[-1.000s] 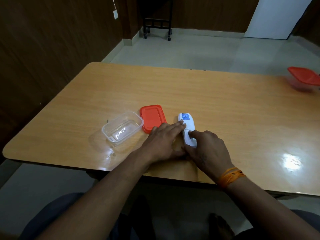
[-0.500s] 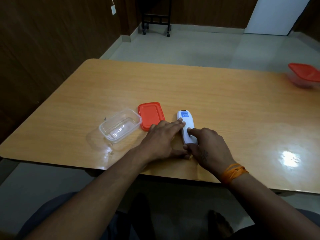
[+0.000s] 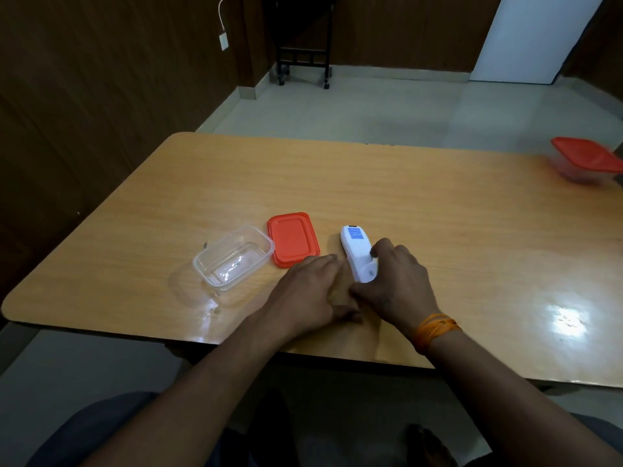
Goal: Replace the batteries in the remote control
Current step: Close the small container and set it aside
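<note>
A white remote control [image 3: 356, 252] with a blue label lies back side up on the wooden table [image 3: 371, 183], near its front edge. My right hand [image 3: 394, 284] grips the remote's near end, fingers curled over its right side and thumb at its left side. My left hand [image 3: 310, 291] rests flat on the table just left of the remote, fingers loosely straight and fingertips close to it. No batteries are visible.
A clear plastic tub [image 3: 234, 261] stands left of my hands, with its orange lid [image 3: 292, 243] lying beside it. A second tub with an orange lid [image 3: 586, 161] sits at the table's far right. A black stand [image 3: 303, 45] is on the floor beyond.
My right hand has wrapped further round the remote's near end. My left hand's fingertips have drawn back from the remote's side. The camera has tilted slightly.
</note>
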Available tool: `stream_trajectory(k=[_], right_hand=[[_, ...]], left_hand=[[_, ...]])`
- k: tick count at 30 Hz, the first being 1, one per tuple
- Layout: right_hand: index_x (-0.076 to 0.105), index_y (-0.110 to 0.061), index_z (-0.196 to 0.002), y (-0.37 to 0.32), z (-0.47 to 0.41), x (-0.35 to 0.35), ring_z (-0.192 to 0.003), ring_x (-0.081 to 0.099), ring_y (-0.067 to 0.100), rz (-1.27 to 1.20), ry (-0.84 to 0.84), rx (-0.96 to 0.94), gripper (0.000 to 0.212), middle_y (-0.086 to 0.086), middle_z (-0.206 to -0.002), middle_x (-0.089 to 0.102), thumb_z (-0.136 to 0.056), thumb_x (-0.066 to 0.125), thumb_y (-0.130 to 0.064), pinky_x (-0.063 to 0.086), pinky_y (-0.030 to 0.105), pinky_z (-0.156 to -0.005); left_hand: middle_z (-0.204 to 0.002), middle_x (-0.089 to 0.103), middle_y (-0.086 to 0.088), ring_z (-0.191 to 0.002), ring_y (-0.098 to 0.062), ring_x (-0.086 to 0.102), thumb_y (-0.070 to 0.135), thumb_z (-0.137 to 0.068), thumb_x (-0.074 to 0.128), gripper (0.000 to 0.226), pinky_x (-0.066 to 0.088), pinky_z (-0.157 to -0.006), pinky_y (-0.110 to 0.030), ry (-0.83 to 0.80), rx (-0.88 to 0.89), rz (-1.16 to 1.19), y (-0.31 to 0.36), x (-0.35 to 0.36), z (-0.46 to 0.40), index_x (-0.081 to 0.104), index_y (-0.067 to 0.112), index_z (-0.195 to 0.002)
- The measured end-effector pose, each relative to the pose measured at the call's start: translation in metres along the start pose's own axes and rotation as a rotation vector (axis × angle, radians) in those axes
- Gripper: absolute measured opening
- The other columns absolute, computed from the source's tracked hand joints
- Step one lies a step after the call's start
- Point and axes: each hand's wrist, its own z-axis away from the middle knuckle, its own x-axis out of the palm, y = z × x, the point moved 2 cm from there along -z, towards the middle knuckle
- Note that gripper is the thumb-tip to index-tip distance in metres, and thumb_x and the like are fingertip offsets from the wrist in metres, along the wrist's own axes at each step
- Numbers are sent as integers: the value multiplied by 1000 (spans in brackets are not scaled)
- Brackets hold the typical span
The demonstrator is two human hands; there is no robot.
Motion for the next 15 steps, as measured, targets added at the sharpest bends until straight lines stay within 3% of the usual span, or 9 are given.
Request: stream_trajectory(k=[4, 7, 9, 12, 15], right_hand=[[52, -8, -117, 14, -11, -14, -87, 65, 39, -37, 129, 64, 44, 15, -96, 71, -88, 68, -38, 43, 38, -65], [51, -7, -118, 26, -16, -16, -89, 67, 38, -34, 126, 72, 37, 18, -103, 73, -95, 62, -34, 42, 36, -65], [52, -10, -120, 32, -16, -16, -95, 67, 35, -41, 114, 76, 43, 15, -109, 74, -94, 66, -41, 40, 34, -67], [51, -13, -125, 32, -16, -15, -102, 67, 32, -50, 104, 72, 70, 10, -114, 72, -81, 77, -60, 41, 32, -69], [49, -13, -127, 28, -18, -11, -105, 66, 31, -41, 87, 84, 75, 10, -117, 70, -78, 78, -62, 42, 32, -71]], left_hand=[[-170, 29, 1, -155, -20, 25, 74, -82, 66, 97, 23, -124, -37, -46, -12, -55, 0, 0, 1, 38, 22, -159], [-171, 26, 2, -156, -19, 23, 75, -82, 65, 97, 24, -125, -39, -70, -28, -60, 2, -2, 1, 38, 24, -159], [-171, 27, 2, -156, -18, 24, 73, -82, 66, 96, 23, -124, -37, -69, -31, -61, 4, -4, 1, 39, 24, -159], [-171, 28, 3, -155, -17, 24, 74, -82, 66, 96, 23, -123, -35, -67, -36, -61, 5, -4, 0, 39, 25, -159], [-171, 27, 4, -156, -16, 23, 74, -82, 66, 96, 23, -123, -35, -78, -50, -54, 5, -4, 1, 37, 26, -160]])
